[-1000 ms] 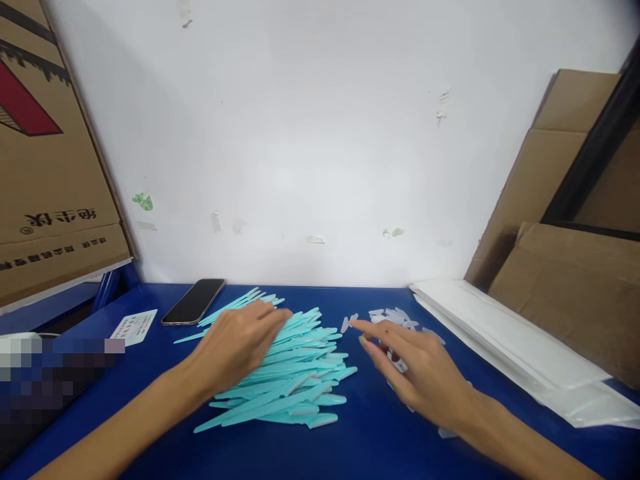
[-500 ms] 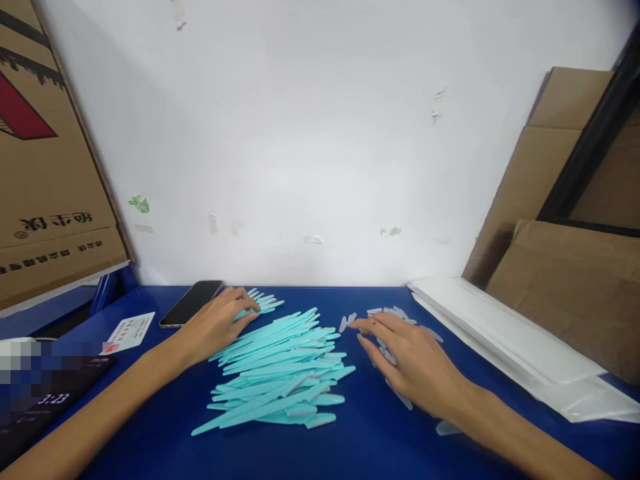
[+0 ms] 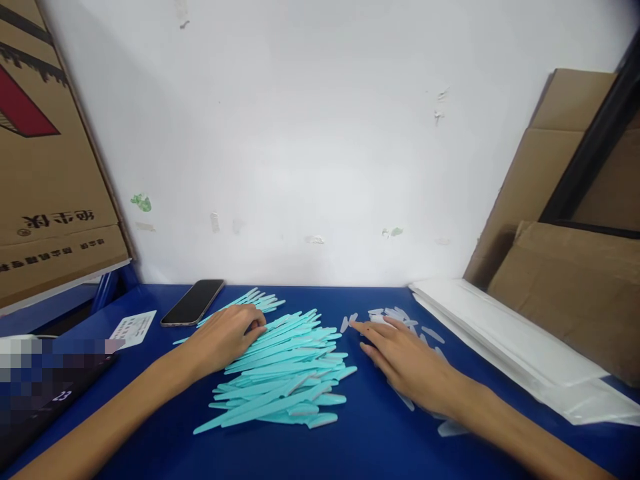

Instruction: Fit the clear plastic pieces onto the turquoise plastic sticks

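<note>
A heap of thin turquoise plastic sticks (image 3: 287, 373) lies on the blue table (image 3: 360, 440). My left hand (image 3: 225, 337) rests on the heap's upper left part, fingers curled down onto the sticks and the thumb tucked under. My right hand (image 3: 407, 363) lies flat with its fingers stretched out over a scatter of small clear plastic caps (image 3: 395, 317) to the right of the heap. Nothing is lifted off the table.
A dark phone (image 3: 193, 302) and a white card (image 3: 133, 328) lie at the back left. Cardboard boxes (image 3: 45, 153) stand left. White sheets (image 3: 505, 347) and more cardboard (image 3: 575, 293) fill the right side. A white wall (image 3: 310, 133) closes the back.
My left hand went from the middle of the heap to its far upper left, then came back a little toward the heap's edge. My right hand settled flatter onto the clear caps.
</note>
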{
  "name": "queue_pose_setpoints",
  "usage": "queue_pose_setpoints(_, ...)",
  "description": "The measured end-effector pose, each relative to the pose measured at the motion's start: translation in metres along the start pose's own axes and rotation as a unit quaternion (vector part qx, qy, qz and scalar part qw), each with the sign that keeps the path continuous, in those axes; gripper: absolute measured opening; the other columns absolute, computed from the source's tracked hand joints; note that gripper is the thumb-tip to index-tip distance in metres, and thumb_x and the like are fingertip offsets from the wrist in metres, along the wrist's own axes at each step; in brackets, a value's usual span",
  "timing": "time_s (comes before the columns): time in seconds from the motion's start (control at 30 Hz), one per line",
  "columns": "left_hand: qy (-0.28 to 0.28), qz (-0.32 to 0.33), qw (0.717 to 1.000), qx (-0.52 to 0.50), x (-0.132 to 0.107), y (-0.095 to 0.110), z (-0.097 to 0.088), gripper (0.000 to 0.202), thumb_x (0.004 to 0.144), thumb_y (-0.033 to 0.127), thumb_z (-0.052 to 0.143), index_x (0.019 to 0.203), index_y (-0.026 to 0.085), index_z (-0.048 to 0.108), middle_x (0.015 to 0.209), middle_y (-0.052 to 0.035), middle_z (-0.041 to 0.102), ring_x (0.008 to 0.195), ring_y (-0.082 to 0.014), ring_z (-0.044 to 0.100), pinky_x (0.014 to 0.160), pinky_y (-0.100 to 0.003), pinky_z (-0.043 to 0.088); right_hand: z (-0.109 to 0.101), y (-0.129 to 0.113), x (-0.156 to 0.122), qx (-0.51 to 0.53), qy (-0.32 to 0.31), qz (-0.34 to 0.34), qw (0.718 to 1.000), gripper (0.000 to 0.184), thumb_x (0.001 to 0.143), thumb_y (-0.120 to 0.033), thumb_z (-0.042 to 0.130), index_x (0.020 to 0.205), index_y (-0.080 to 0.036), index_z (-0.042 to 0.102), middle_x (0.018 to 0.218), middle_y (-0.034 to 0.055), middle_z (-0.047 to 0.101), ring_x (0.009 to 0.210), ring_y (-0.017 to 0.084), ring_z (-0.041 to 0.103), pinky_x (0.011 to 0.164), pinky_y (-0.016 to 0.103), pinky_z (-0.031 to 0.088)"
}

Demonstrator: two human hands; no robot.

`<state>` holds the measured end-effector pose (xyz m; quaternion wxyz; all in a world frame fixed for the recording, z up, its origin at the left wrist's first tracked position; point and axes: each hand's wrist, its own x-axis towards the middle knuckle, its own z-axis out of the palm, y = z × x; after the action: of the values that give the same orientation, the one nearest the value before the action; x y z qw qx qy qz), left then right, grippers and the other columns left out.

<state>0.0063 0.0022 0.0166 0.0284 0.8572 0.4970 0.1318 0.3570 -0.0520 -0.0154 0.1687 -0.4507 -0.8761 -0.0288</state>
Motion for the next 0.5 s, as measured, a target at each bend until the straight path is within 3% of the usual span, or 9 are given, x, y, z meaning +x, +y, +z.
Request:
queue_pose_setpoints(0.2, -0.010, -0.013, 1.000, 0.006, 0.000, 0.002, -0.002, 0.022, 0.097, 0.032, 0.045, 0.086, 0.022, 0.062, 0.088, -0.0036, 0.069, 0.074, -0.0213, 0.062, 0.061, -0.029, 0.038, 0.004, 0.008, 0.004, -0.052, 0.018, -0.004, 0.998, 0.039, 0.104, -0.017, 0.037, 0.137, -0.016, 0.057, 0.118, 0.0123, 0.074, 0.111, 0.026, 0.069, 0.118, 0.058, 0.031)
queue_pose_setpoints(0.33, 0.012, -0.010, 1.000, 0.006, -0.002, 0.004, -0.003, 0.021, 0.100, 0.033, 0.040, 0.093, 0.023, 0.058, 0.084, -0.0020, 0.066, 0.070, -0.0212, 0.060, 0.061, -0.029, 0.037, 0.015, 0.022, 0.005, -0.036, 0.035, -0.025, 0.998, 0.034, 0.103, -0.016, 0.038, 0.126, -0.021, 0.063, 0.088, 0.0039, 0.077, 0.089, 0.023, 0.073, 0.115, 0.060, 0.033)
queue_pose_setpoints(0.5, 0.085, 0.041, 0.995, -0.018, -0.003, 0.010, -0.004, 0.028, 0.105, 0.038, 0.034, 0.108, 0.024, 0.058, 0.099, -0.0036, 0.068, 0.090, -0.0224, 0.064, 0.076, -0.032, 0.046, 0.012, 0.020, 0.004, 0.020, 0.024, -0.085, 0.996, 0.029, 0.103, -0.014, 0.042, 0.119, -0.024, 0.064, 0.094, 0.0018, 0.075, 0.090, 0.020, 0.071, 0.116, 0.057, 0.029)
